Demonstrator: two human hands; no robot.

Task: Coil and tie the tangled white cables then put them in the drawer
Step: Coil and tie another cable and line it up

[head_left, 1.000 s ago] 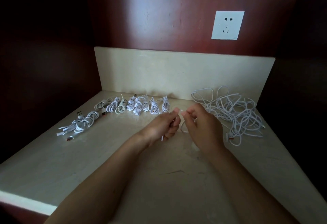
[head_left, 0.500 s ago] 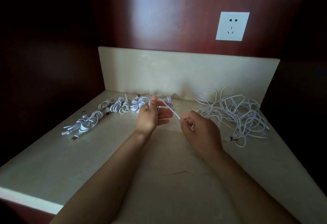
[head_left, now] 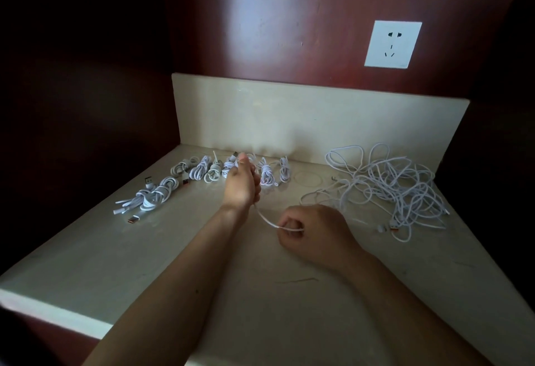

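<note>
white cable [head_left: 265, 218] thin, taut btwn left hand [head_left: 242, 184] & right hand [head_left: 311, 231].

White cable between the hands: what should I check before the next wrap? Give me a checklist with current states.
1. Left hand grips the white cable: ok.
2. Right hand pinches the same cable: ok.
3. Span between the hands free of knots: ok, one smooth slack curve.
4. Trailing end free of the tangled pile: cannot tell, strands overlap there.
5. Tied bundles out of the way: ok, in a row on the countertop behind the left hand.
6. Drawer ready: cannot tell, not in view.
</note>
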